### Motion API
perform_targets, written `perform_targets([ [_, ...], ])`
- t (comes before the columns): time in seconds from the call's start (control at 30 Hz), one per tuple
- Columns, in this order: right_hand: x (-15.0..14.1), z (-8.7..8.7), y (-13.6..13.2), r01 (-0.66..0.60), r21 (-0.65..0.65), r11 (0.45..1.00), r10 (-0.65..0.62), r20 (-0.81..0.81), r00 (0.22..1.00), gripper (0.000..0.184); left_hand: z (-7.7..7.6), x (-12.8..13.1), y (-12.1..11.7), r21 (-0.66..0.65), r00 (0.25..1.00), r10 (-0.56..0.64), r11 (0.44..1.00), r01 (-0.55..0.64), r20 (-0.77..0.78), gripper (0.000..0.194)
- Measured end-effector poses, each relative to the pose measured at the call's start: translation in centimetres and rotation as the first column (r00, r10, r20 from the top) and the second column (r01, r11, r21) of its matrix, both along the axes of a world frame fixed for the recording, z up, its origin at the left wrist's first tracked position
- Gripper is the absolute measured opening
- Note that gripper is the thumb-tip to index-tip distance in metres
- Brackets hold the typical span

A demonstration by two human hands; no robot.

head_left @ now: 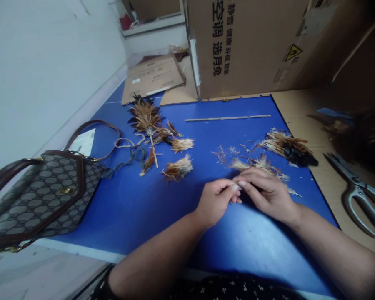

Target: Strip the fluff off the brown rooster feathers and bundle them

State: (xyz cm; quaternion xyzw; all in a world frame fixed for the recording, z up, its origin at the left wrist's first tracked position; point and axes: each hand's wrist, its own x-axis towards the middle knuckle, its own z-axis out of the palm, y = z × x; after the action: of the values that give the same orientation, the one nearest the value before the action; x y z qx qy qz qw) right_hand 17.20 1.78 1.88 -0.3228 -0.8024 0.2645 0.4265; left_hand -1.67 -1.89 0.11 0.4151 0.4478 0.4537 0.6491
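My left hand (217, 199) and my right hand (267, 192) meet over the blue tabletop (137, 208), thumbs and fingertips pinched together. Whatever lies between the fingertips is hidden or too small to name. Just beyond the right hand lies a loose heap of pale and brown feathers (264, 164). Farther right is a bundle of feathers (289, 148) with black tips. To the left of my hands are two small tufts, an orange-brown feather tuft (177, 168) and a paler feather tuft (181, 144). A feather duster (146, 116) on a thin stick lies behind them.
A patterned handbag (46, 196) stands at the left edge. Large scissors (359, 191) lie on cardboard at the right, near a dark feather pile (359, 137). A thin stick (228, 118) lies at the back, before a big cardboard box (253, 50). Cloth strips (137, 154) lie by the duster.
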Motion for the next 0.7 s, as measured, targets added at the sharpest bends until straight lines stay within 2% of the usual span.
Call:
perform_targets([
  [0.13,1.0,-0.5,0.9,0.165,0.098,0.981,-0.179,0.156,0.971,0.016,-0.4,0.1,0.1,0.030,0.991,0.120,0.992,-0.121,0.051,0.033],
  [0.27,1.9,-1.5,1.9,0.223,0.220,0.950,-0.295,0.392,0.871,0.019,-0.5,0.2,0.3,0.031,0.970,0.236,0.971,-0.238,0.058,0.033],
  [0.5,2.0,-2.5,2.4,0.342,0.293,0.893,-0.449,0.525,0.723,0.029,-0.1,0.3,0.2,0.047,0.963,0.258,0.964,-0.262,0.075,0.032],
  [0.6,2.1,-2.8,2.5,0.349,0.300,0.888,-0.459,0.527,0.715,0.023,-0.3,0.3,0.2,0.050,0.964,0.257,0.964,-0.260,0.063,0.034],
  [0.7,2.3,-2.6,2.6,0.341,0.305,0.889,-0.450,0.454,0.769,0.020,-0.4,0.3,0.2,0.053,0.967,0.253,0.966,-0.254,0.035,0.035],
])
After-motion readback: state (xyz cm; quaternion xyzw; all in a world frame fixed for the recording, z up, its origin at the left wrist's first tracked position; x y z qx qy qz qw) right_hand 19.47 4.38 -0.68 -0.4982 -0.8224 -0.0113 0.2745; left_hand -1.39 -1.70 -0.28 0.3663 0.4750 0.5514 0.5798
